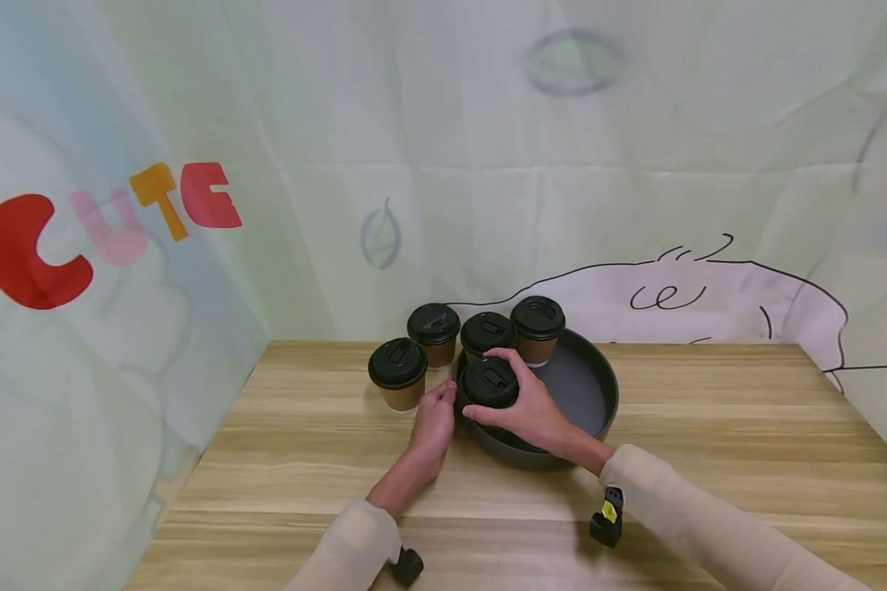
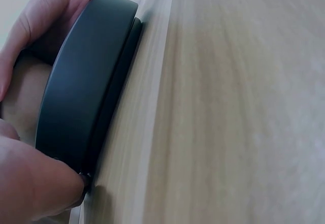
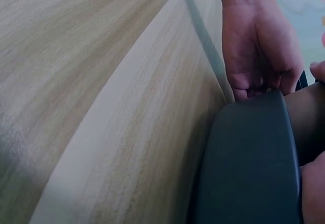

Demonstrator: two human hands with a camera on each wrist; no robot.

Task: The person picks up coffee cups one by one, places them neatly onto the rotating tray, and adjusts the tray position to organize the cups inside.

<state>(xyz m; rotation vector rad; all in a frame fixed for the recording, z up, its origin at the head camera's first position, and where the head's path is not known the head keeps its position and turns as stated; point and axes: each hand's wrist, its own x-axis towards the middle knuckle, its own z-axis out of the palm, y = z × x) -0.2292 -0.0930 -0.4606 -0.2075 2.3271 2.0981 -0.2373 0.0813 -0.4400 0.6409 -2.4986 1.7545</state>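
My right hand (image 1: 528, 402) holds a brown paper coffee cup with a black lid (image 1: 491, 382), thumb on the near side and fingers on the far side. This cup is over the left part of a round dark grey pan (image 1: 580, 386), its lower part hidden by the rim. My left hand (image 1: 434, 423) pinches the pan's left edge; in the left wrist view its thumb (image 2: 40, 183) lies by the pan wall (image 2: 84, 82). Behind the held cup is another lidded cup (image 1: 488, 330), partly hidden by my right fingers. A further cup (image 1: 538, 320) overlaps the pan's back.
Two more lidded cups stand on the wooden table (image 1: 303, 460) left of the pan, one nearer (image 1: 397, 369) and one farther back (image 1: 434, 328). A printed cloth backdrop (image 1: 451, 180) hangs behind the table's far edge and along its left side.
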